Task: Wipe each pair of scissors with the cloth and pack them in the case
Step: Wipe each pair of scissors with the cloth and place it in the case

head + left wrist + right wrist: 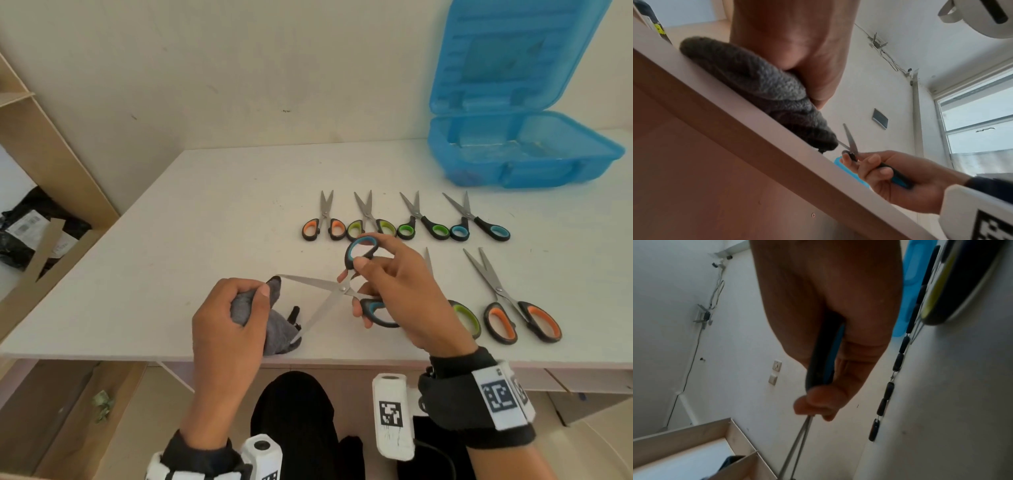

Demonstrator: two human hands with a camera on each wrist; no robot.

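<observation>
My right hand (383,284) grips a large pair of blue-handled scissors (339,289) by both handle loops, blades spread wide and pointing left. My left hand (236,308) holds a bunched grey cloth (274,329) near the table's front edge, and the tips of both blades reach the cloth. From the left wrist the cloth (760,91) lies on the table edge, with the scissors (851,144) beyond it. The right wrist view shows the blue handle (826,353) in my palm. An open blue case (513,150) stands at the back right.
Four small scissors (404,219) lie in a row mid-table with orange, green and blue handles. Two large pairs, green-handled (462,315) and orange-handled (513,305), lie to the right of my right hand. Wooden shelving (41,164) stands to the left of the white table (171,240).
</observation>
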